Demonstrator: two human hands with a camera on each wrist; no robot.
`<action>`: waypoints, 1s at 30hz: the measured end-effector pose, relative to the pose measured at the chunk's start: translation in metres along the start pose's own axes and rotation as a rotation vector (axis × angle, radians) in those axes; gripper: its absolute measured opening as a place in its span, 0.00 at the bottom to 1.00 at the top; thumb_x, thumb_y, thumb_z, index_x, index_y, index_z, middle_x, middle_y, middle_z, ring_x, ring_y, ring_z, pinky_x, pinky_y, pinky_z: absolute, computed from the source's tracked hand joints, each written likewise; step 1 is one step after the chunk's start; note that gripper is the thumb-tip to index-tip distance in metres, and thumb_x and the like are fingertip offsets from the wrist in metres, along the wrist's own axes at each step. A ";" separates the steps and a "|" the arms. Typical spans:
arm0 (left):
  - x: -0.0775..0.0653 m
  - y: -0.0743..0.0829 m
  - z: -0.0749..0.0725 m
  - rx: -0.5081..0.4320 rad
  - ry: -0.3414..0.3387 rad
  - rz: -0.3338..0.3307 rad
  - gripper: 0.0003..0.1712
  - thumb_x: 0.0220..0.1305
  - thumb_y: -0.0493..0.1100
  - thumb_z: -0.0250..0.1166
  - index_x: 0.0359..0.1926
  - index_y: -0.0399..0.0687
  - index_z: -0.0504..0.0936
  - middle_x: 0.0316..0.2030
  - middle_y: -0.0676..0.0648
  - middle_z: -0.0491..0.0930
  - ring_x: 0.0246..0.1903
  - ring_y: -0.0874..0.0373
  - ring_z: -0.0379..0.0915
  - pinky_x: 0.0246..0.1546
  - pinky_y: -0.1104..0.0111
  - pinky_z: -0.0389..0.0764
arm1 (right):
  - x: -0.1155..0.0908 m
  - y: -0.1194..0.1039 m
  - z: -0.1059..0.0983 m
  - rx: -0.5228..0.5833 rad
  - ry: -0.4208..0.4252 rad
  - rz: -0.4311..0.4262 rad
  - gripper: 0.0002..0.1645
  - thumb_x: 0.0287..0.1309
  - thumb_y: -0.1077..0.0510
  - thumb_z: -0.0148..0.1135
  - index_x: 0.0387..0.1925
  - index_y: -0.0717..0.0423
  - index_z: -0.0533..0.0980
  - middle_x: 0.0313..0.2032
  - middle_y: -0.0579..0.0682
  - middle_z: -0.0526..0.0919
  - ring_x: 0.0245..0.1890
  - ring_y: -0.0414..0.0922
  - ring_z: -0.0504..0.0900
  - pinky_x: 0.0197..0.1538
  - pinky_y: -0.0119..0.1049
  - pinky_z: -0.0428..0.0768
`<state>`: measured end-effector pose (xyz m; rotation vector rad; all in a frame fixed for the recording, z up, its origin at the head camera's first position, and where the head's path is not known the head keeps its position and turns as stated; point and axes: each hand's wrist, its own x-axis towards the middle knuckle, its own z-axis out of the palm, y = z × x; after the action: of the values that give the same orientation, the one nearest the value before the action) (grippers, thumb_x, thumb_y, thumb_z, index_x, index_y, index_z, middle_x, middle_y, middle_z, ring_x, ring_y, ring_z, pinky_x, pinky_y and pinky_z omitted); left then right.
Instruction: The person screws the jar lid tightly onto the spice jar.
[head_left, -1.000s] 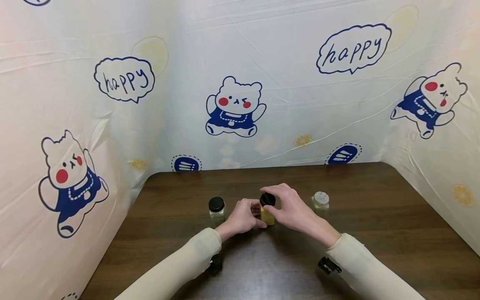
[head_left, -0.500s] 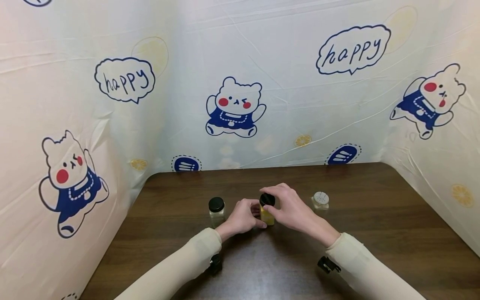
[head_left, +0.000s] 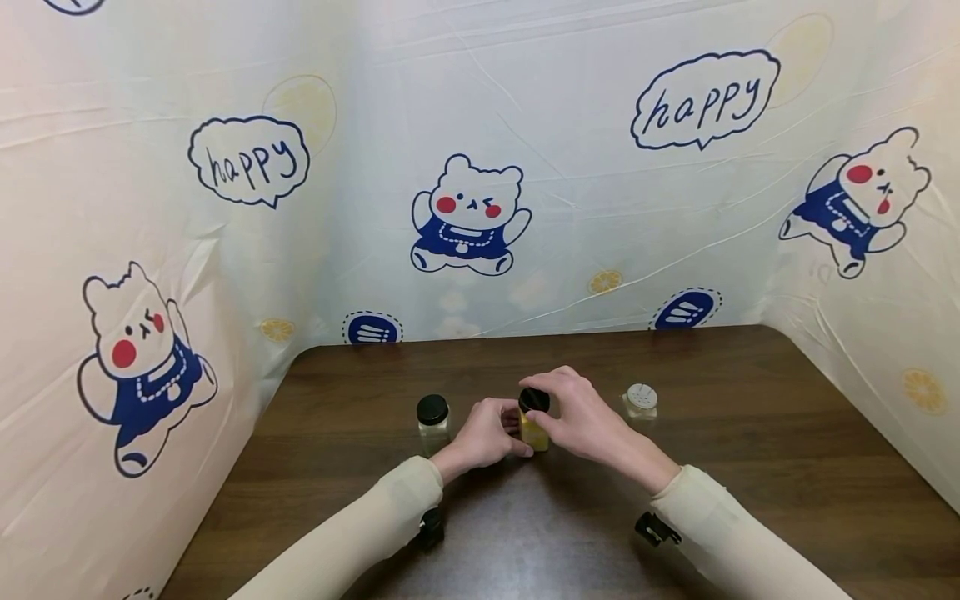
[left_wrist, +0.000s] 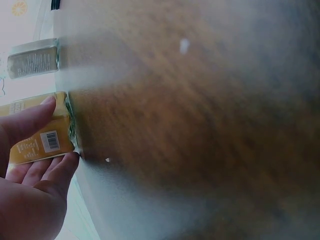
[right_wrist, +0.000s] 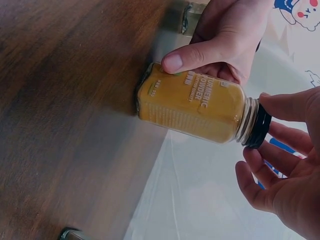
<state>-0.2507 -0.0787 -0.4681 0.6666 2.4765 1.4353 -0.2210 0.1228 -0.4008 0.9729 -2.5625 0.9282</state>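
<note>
A square glass jar of yellow turmeric powder (head_left: 536,437) stands upright on the table between both hands. My left hand (head_left: 486,433) grips its lower body, thumb on one side and fingers on the other, as the left wrist view also shows. From above, my right hand (head_left: 588,417) pinches the black lid (right_wrist: 259,127) between thumb and fingertips. Bare glass threads (right_wrist: 245,122) show below the lid in the right wrist view, with the lid sitting over the top of the neck. The label on the jar (right_wrist: 190,102) reads turmeric powder.
To the left stands another jar with a black lid (head_left: 433,410), partly behind the left wrist. A jar with a white perforated top (head_left: 642,400) is at the right. Small white specks (left_wrist: 184,46) lie on the dark wooden table (head_left: 720,483). A printed curtain (head_left: 585,208) surrounds the table.
</note>
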 end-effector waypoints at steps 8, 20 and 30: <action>0.000 -0.002 0.000 0.004 0.006 0.006 0.25 0.53 0.31 0.83 0.53 0.44 0.87 0.49 0.48 0.88 0.50 0.54 0.86 0.53 0.63 0.85 | 0.000 0.002 0.002 0.003 -0.007 0.000 0.25 0.61 0.65 0.76 0.59 0.58 0.83 0.51 0.50 0.87 0.52 0.48 0.79 0.49 0.47 0.82; 0.000 -0.002 0.000 -0.002 0.005 0.016 0.26 0.53 0.31 0.83 0.54 0.44 0.88 0.50 0.47 0.88 0.50 0.54 0.86 0.53 0.62 0.85 | -0.002 0.002 0.004 0.021 0.023 0.013 0.24 0.61 0.65 0.77 0.59 0.58 0.83 0.51 0.51 0.87 0.53 0.49 0.79 0.50 0.48 0.83; 0.001 -0.002 0.000 0.000 0.009 0.013 0.27 0.53 0.32 0.83 0.55 0.45 0.88 0.50 0.48 0.88 0.50 0.55 0.86 0.53 0.64 0.85 | -0.004 0.004 0.005 0.021 0.028 0.006 0.26 0.60 0.63 0.78 0.60 0.59 0.82 0.55 0.52 0.86 0.56 0.51 0.79 0.55 0.52 0.82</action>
<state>-0.2519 -0.0786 -0.4698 0.6791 2.4834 1.4461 -0.2208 0.1242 -0.4080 0.9513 -2.5385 0.9649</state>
